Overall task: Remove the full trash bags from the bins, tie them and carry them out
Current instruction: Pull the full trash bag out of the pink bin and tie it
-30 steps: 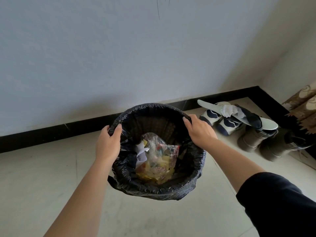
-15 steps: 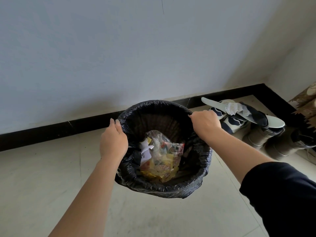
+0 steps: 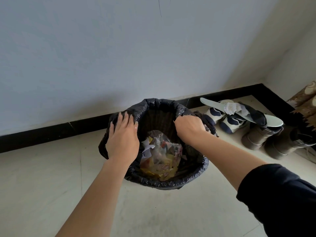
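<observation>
A black trash bag (image 3: 164,183) lines a round bin on the floor by the wall. Inside lies trash (image 3: 160,156): a clear plastic bag, yellow wrappers and white paper. My left hand (image 3: 122,137) lies over the bag's left rim, fingers on the outside and thumb toward the inside, holding the plastic. My right hand (image 3: 189,128) is curled tight round a bunched piece of the bag's right rim. The plastic stands up loose at the far rim and hangs in a fold at the left. The bin itself is hidden under the bag.
White and navy sneakers (image 3: 227,121) with a pale insole (image 3: 271,121) laid across them sit right of the bin, then brown boots (image 3: 259,136). A black baseboard (image 3: 51,132) runs along the wall. Patterned fabric (image 3: 306,100) shows at the right edge.
Both hands shifted along the rim toward the far side. The bag's edge has come off the bin rim under them, bunching at the right and hanging loose at the left.
</observation>
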`<act>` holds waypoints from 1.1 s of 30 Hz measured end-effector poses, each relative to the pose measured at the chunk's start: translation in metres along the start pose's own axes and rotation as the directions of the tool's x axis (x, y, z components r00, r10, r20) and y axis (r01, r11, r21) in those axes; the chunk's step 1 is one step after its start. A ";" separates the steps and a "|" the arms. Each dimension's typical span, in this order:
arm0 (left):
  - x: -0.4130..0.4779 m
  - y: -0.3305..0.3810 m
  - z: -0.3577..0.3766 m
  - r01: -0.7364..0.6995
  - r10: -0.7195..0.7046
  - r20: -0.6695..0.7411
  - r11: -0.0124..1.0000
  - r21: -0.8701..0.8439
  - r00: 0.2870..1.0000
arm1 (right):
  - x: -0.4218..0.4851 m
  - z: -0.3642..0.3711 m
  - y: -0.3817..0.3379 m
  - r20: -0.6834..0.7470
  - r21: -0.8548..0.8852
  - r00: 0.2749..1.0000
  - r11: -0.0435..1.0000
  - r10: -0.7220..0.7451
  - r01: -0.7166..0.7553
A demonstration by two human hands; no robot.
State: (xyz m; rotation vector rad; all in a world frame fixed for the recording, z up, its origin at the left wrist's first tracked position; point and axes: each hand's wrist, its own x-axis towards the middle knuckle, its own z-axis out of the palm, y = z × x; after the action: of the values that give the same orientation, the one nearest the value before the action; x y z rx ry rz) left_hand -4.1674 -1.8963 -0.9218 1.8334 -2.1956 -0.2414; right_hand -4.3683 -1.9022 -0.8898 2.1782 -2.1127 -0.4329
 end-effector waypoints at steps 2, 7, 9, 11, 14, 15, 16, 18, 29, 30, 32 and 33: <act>-0.001 0.004 0.000 -0.050 0.050 0.018 0.999 -0.023 0.999 | -0.001 0.002 -0.005 0.029 0.191 0.999 0.981 0.031 -0.036; -0.006 0.010 -0.006 -0.103 0.116 0.057 0.975 -0.196 0.992 | -0.007 0.003 -0.011 0.113 0.455 0.990 0.890 -0.083 0.023; -0.008 0.007 -0.011 -0.060 0.070 0.036 0.973 -0.224 0.997 | -0.007 -0.004 -0.005 0.091 0.479 0.995 0.878 -0.042 -0.007; -0.009 0.005 -0.018 -0.063 0.062 -0.007 0.979 -0.196 0.998 | -0.008 -0.013 0.007 0.067 0.466 0.998 0.884 0.009 -0.040; -0.011 0.013 -0.033 -0.247 0.236 -0.105 0.964 -0.104 0.966 | -0.014 -0.025 0.024 0.090 0.315 0.995 0.947 0.033 -0.060; -0.012 0.018 -0.038 -0.312 0.303 -0.085 0.942 -0.125 0.949 | -0.017 -0.029 0.028 0.121 0.252 0.992 0.965 0.045 -0.074; -0.014 0.024 -0.041 -0.341 0.348 0.000 0.920 -0.194 0.938 | -0.020 -0.031 0.032 0.169 0.201 0.984 0.975 0.060 -0.094; -0.019 0.038 -0.045 -0.261 0.373 0.328 0.904 -0.339 0.868 | -0.028 -0.035 0.038 0.316 0.151 0.947 0.983 0.056 -0.108; -0.042 0.053 -0.025 -0.046 0.412 0.776 0.894 -0.446 0.477 | -0.049 -0.014 0.051 0.418 0.580 0.906 0.787 -0.067 -0.210; -0.041 0.054 -0.028 -0.032 0.424 0.759 0.881 -0.471 0.495 | -0.049 -0.013 0.054 0.415 0.641 0.908 0.726 -0.055 -0.249; -0.041 0.055 -0.028 -0.024 0.432 0.725 0.867 -0.499 0.536 | -0.050 -0.010 0.057 0.415 0.725 0.910 0.612 -0.021 -0.316; -0.041 0.054 -0.029 -0.034 0.430 0.712 0.867 -0.497 0.556 | -0.050 -0.009 0.058 0.414 0.748 0.910 0.572 -0.003 -0.338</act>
State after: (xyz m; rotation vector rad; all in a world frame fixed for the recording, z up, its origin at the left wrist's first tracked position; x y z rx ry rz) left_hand -4.2026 -1.8450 -0.8823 1.2241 -2.5639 -1.6682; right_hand -4.4226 -1.8568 -0.8595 2.3425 -3.2003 0.2577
